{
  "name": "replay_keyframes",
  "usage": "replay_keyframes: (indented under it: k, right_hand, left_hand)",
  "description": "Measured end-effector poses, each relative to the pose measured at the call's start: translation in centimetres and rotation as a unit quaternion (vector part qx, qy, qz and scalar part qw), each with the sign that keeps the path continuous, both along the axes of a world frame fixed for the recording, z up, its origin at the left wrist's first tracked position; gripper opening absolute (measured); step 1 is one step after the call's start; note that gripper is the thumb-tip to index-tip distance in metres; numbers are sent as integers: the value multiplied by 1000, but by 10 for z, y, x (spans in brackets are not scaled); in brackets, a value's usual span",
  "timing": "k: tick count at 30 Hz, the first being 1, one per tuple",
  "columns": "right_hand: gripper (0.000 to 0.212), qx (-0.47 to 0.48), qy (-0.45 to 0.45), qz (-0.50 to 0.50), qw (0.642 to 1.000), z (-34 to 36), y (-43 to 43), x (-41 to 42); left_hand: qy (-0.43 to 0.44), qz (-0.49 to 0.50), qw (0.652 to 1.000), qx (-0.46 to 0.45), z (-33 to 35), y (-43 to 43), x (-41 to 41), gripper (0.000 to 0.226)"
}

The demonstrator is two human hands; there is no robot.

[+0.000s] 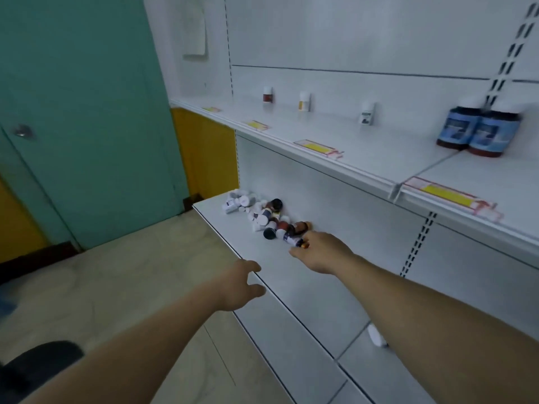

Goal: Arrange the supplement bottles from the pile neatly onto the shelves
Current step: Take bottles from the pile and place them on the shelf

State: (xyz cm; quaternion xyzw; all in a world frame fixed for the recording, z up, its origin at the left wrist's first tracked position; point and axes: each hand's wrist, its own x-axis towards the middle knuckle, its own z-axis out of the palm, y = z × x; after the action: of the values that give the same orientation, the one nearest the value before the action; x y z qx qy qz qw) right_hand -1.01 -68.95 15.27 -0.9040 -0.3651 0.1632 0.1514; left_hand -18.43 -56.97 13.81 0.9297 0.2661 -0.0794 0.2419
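Head: right hand point(320, 253) at pile point(262, 217).

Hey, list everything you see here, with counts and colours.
Supplement bottle pile: one heap, white and brown, lower shelf, left end.
Small bottles: three, white-capped, upright, spaced along upper shelf.
Large bottles: two, blue labels, side by side, upper shelf right.
White bottle: one, bottom shelf, beside right forearm.
Price tags: four, yellow-red, upper shelf edge.
Door: one, teal, left.
Left hand: fingers spread, empty, above lower shelf edge.
Right hand: grips dark-labelled bottle at pile's near end.
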Motion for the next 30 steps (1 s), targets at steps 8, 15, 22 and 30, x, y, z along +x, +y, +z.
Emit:
replay_keyframes:
  k: [8,15,22,30]
  right_hand:
    - [54,29,19,-30,999,-27,163,79]
    - [53,28,34,-42,998,-36,285,135]
    - [43,10,50,-98,994,-68,393,173]
    - [52,4,80,-166,983,-121,492,205]
  left_hand:
    - [15,-20,1000,-14,-27,158,83,54]
    - [42,-18,999,-2,-42,304,137,58]
    - [46,-51,997,-20,-76,437,195,60]
    - [38,-102,992,-57,-127,541,251,66]
